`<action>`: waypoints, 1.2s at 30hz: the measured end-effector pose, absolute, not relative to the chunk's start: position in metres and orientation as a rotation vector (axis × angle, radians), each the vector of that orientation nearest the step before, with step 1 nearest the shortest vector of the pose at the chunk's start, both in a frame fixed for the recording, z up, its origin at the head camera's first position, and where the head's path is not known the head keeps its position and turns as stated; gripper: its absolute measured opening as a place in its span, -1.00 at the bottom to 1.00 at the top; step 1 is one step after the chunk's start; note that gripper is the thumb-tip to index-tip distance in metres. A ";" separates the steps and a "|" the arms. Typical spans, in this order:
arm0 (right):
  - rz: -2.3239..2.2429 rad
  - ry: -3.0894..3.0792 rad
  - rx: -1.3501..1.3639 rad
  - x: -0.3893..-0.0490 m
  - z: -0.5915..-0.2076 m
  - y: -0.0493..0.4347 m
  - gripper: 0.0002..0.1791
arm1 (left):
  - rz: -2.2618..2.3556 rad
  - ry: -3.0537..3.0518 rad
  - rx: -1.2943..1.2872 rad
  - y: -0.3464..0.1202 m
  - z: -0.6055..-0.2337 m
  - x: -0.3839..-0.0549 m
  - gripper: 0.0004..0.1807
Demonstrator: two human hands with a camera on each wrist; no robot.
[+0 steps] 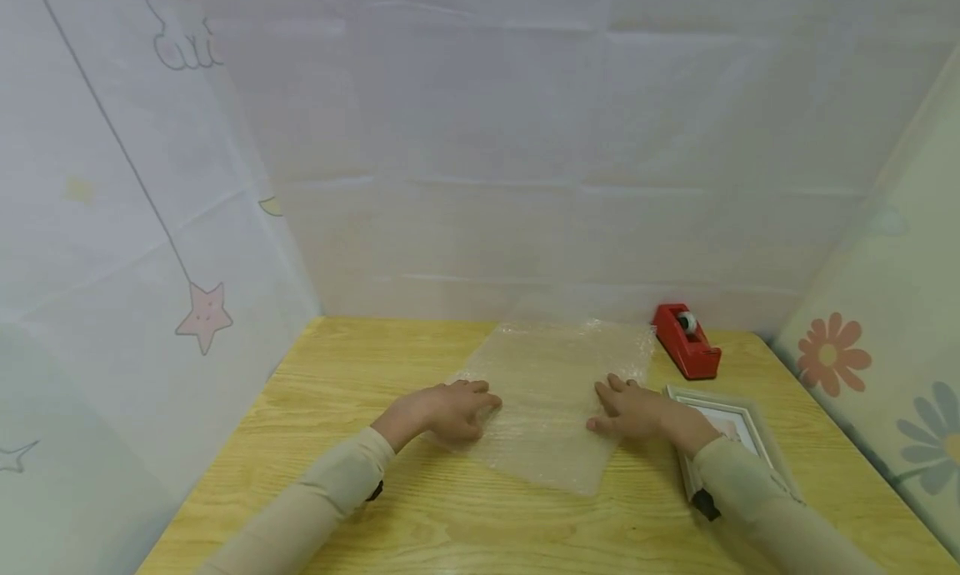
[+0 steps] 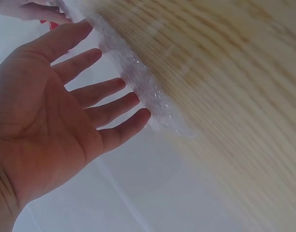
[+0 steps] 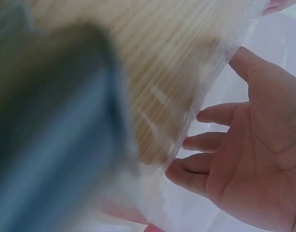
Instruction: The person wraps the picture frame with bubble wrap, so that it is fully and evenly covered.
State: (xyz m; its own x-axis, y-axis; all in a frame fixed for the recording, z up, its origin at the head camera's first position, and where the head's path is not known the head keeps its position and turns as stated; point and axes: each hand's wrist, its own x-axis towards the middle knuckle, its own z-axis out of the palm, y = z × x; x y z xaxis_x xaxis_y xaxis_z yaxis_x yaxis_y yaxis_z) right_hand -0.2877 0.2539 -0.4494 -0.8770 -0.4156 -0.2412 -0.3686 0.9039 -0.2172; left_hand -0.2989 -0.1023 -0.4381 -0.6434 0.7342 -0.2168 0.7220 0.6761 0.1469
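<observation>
A clear sheet of bubble wrap (image 1: pixel 543 392) lies spread over the wooden table. My left hand (image 1: pixel 457 408) rests on its left side with the fingers spread; in the left wrist view the fingertips (image 2: pixel 138 113) meet the wrap, and the palm shows bare. On the right side of the sheet my right hand (image 1: pixel 626 408) touches it, fingers spread and pointing inward. From the right wrist view, that hand (image 3: pixel 263 135) has its fingertips along the wrap (image 3: pixel 205 87). Neither hand holds anything between its fingers.
A light-framed picture frame (image 1: pixel 738 421) lies under the right forearm, partly hidden by the sleeve. Behind it stands a red tape dispenser (image 1: pixel 686 342) near the table's back right. Printed cloth walls (image 1: pixel 465 142) close in the table (image 1: pixel 360 358) at the back and both sides.
</observation>
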 end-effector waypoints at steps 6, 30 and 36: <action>-0.252 2.768 -0.580 -0.289 -0.447 0.257 -0.06 | -0.014 2.653 1.190 -0.100 -0.434 -0.296 -0.43; -0.233 2.796 -0.635 -0.271 -0.451 0.260 -0.11 | -0.101 2.650 1.037 -0.082 -0.424 -0.265 -0.49; -0.111 2.815 -0.652 -0.269 -0.441 0.257 -0.12 | -0.201 2.586 1.097 -0.073 -0.410 -0.267 -0.53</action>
